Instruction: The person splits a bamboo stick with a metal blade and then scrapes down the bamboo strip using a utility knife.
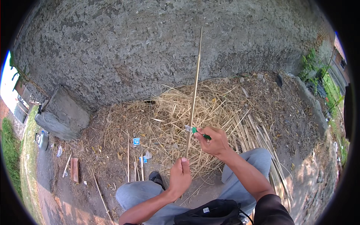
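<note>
The long pale strip (194, 90) runs straight ahead of the left hand (180, 176), away from the person, its long axis leaning slightly to the right as it goes; its near end sits in the left fist, while its thin far tip lies well beyond both hands, in front of the rough grey wall (150, 45). The left hand is curled round the strip, thumb laid on top; whether any of it sticks out behind that fist I cannot tell. The right hand (214, 140) is farther along, just to the right of the strip; its fingers are wrapped about a green-handled tool (194, 130), whose metal end meets or crosses the strip ahead of the left thumb; the exact contact is too small to judge.

The strip looks slender, straight and yellowish-tan, brighter along one edge, narrowing toward the tip, with a small step or joint in its far part; beneath and beyond the hands spreads a heap of straw-coloured shavings (176, 107); to the right of the right hand lie loose flat strips (262, 142).
</note>
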The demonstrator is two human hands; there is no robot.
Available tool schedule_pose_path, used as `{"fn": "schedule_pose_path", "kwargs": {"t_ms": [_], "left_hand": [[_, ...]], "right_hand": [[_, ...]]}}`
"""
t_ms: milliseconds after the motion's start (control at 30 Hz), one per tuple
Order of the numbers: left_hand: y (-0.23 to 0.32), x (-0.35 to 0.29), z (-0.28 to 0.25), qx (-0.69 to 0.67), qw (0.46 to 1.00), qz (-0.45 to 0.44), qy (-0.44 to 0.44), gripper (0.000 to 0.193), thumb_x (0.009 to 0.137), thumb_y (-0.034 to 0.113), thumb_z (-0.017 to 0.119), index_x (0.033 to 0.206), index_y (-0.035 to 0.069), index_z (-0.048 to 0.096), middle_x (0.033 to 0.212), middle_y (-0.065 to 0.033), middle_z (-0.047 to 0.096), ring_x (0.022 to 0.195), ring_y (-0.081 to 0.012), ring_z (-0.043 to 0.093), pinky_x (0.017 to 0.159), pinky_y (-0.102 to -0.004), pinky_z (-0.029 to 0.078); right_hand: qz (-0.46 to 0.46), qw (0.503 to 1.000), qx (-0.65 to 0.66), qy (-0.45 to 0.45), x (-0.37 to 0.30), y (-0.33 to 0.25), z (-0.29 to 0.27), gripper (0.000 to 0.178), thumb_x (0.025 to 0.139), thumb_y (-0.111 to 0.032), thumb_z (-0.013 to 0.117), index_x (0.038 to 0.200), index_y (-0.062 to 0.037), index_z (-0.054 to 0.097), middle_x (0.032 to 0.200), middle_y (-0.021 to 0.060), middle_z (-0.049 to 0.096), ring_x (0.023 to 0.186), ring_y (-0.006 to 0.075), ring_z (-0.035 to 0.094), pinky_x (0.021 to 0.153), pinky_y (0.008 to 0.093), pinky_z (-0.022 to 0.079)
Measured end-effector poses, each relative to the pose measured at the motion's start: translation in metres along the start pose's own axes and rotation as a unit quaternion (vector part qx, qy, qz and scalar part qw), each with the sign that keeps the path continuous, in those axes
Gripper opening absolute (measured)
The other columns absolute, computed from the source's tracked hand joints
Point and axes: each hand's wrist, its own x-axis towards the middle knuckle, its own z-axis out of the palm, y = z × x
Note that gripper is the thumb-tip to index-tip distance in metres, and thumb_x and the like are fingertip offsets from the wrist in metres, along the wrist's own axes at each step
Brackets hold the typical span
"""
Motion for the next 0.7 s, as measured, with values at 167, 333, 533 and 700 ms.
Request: {"fn": "schedule_pose_path", "kwargs": {"t_ms": [167, 333, 533, 700], "left_hand": [[0.003, -0.013, -0.004, 0.006, 1.000, 0.008, -0.023, 0.035, 0.104, 0.027, 0.037, 0.083, 0.001, 0.049, 0.060, 0.0004, 0.044, 0.054, -0.0073, 0.042, 0.049, -0.0266, 0.037], [0.013, -0.016, -0.010, 0.019, 0.999, -0.001, -0.031, 0.034, 0.104, 0.026, 0.038, 0.084, 0.001, 0.050, 0.060, -0.0019, 0.046, 0.054, -0.0089, 0.044, 0.050, -0.0278, 0.039], [0.018, -0.036, -0.008, 0.052, 0.997, -0.002, -0.060, 0.034, 0.103, 0.025, 0.040, 0.083, 0.000, 0.051, 0.059, -0.0035, 0.047, 0.054, -0.0106, 0.045, 0.051, -0.0289, 0.040], [0.020, -0.040, -0.021, 0.057, 0.993, -0.025, -0.103, 0.029, 0.102, 0.023, 0.040, 0.089, -0.001, 0.049, 0.061, -0.0208, 0.051, 0.054, -0.0377, 0.053, 0.054, -0.0419, 0.043]], "right_hand": [[0.035, 0.999, -0.017, 0.028, 0.009, 0.028, -0.005, 0.016, 0.083, -0.021, 0.071, 0.082, -0.0062, 0.067, 0.069, 0.0124, 0.067, 0.051, 0.0263, 0.062, 0.044, 0.0337, 0.045], [0.037, 0.998, -0.038, 0.015, 0.014, 0.020, -0.011, 0.017, 0.084, -0.024, 0.071, 0.082, -0.0072, 0.067, 0.065, 0.0127, 0.066, 0.049, 0.0262, 0.061, 0.043, 0.0343, 0.043], [0.217, 0.968, -0.118, 0.036, 0.038, 0.052, -0.025, 0.020, 0.086, -0.024, 0.068, 0.080, -0.0059, 0.062, 0.073, 0.0122, 0.069, 0.055, 0.0270, 0.064, 0.047, 0.0352, 0.045], [0.141, 0.982, -0.078, 0.100, 0.039, 0.082, -0.036, 0.023, 0.088, -0.025, 0.066, 0.080, -0.0043, 0.060, 0.078, 0.0112, 0.071, 0.056, 0.0287, 0.064, 0.051, 0.0365, 0.047]]}}
